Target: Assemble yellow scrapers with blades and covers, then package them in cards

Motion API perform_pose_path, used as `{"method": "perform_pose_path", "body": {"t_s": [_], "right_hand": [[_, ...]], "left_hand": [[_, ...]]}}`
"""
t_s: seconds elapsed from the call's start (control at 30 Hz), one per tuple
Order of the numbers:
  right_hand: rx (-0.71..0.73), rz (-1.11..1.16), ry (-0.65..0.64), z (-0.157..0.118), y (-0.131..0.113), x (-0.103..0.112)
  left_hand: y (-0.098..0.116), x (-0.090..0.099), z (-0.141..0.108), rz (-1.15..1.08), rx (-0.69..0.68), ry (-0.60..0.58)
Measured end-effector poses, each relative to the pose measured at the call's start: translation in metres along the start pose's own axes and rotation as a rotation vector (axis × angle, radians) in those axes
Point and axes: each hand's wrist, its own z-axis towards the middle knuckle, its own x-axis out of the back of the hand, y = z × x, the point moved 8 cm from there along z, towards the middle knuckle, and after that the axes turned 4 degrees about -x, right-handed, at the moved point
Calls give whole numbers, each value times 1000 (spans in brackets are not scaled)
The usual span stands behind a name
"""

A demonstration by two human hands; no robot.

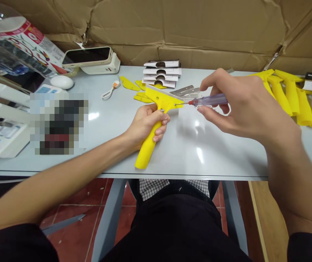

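My left hand [151, 123] is wrapped round the handle of a yellow scraper [147, 147], which it holds tilted over the table with the wide head pointing away from me. A metal blade edge runs along that head. Between the fingers of my right hand [235, 98] is a screwdriver [210, 100] with a clear purplish handle. Its tip meets a screw at the right end of the scraper's head. Behind the head lie several metal blades [185, 91] and loose yellow plates [130, 83], partly hidden by the scraper and my hands.
Small white boxes [161, 72] are stacked at the back. Several yellow scraper handles [289, 91] line the right side. On the left are a phone [89, 56] on a white charger, a plastic bottle [32, 43], a mouse [62, 82] and a coiled cable [110, 90]. Cardboard [188, 29] walls the back.
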Motion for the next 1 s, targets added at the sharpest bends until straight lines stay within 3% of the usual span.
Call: {"method": "perform_pose_path", "body": {"t_s": [0.2,0.43,0.73,1.0], "right_hand": [[48,36,10,-2,-7,3],[1,3,60,0,1,0],[1,22,-26,-1,-7,1],[-5,-60,42,0,-1,0]], "left_hand": [[2,-2,-1,12,-1,0],[1,0,0,24,1,6],[2,-1,-1,29,-9,-2],[0,-1,-1,25,0,0]]}}
